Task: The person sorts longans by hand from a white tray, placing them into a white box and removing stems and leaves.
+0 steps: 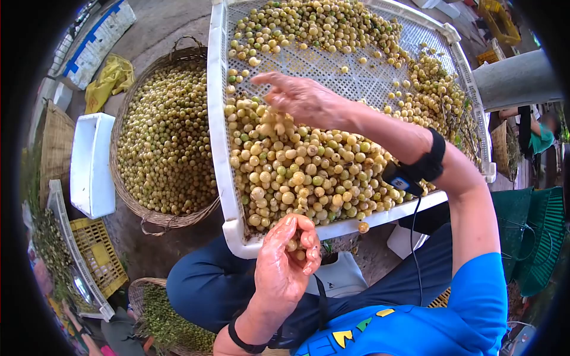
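Note:
A white perforated tray (218, 136) holds many round yellow-green fruits (314, 172). At its near edge my left hand (288, 252) is cupped, fingers curled round several small fruits. Above the tray's left part my right hand (303, 101) is spread, with the index finger pointing left and the palm side down. Some fruits lie just below it, and whether they touch the fingers is hard to tell. The mesh floor shows between the far and near heaps of fruit.
Left of the tray stands a round wicker basket (122, 172) full of fruit. Beyond it are a white foam box (92, 166), a yellow crate (98, 255) and a yellow sack (110, 80). A smaller basket (138, 291) is at lower left. Another person (541, 133) is at far right.

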Available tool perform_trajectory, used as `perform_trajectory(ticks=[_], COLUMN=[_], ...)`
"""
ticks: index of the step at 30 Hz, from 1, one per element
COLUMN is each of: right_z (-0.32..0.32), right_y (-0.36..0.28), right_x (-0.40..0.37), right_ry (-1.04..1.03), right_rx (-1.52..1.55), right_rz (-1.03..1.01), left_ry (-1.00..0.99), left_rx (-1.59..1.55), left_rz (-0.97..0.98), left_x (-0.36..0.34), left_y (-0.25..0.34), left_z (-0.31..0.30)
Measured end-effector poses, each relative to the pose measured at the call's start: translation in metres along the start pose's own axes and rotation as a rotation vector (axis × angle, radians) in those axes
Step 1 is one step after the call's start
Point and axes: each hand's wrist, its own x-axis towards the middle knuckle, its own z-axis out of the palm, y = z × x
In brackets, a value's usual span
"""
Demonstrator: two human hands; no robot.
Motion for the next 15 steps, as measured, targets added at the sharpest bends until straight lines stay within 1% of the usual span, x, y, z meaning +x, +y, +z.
perform_trajectory(ticks=[1, 2, 4, 5, 7, 8, 10, 13, 15], right_z=[-0.005, -0.010, -0.016, -0.016, -0.014, -0.011, -0.005, -0.004, 0.000], right_y=[-0.002, 0.000, 0.007, 0.008, 0.006, 0.003, 0.006, 0.004, 0.000], right_x=[-0.009, -0.016, -0.029, -0.034, -0.042, -0.044, -0.047, -0.055, -0.061], right_ry=[0.014, 0.016, -0.026, -0.021, -0.044, 0.008, 0.023, 0.058, 0.086], right_rx=[0.293, 0.280, 0.688, 0.676, 0.844, 0.847, 0.837, 0.792, 0.676], right_rz=[0.128, 0.122, 0.046, 0.041, 0.113, 0.161, 0.145, 0.142, 0.117], left_ry=[-0.011, -0.010, -0.022, -0.040, -0.067, -0.071, -0.035, -0.074, -0.049], left_rx=[-0.004, -0.005, -0.002, -0.003, -0.007, -0.004, -0.002, 0.068, 0.146], left_rz=[0.006, 0.006, 0.005, 0.013, 0.030, 0.043, 0.072, 0.142, 0.272], left_x=[-0.001, -0.002, -0.003, -0.002, 0.000, 0.001, 0.004, 0.015, 0.020], left_y=[0.000, 0.000, 0.000, -0.001, -0.001, -0.001, 0.000, 0.003, 0.004], left_z=[0.000, 0.000, -0.003, -0.007, -0.011, -0.011, -0.010, -0.016, -0.017])
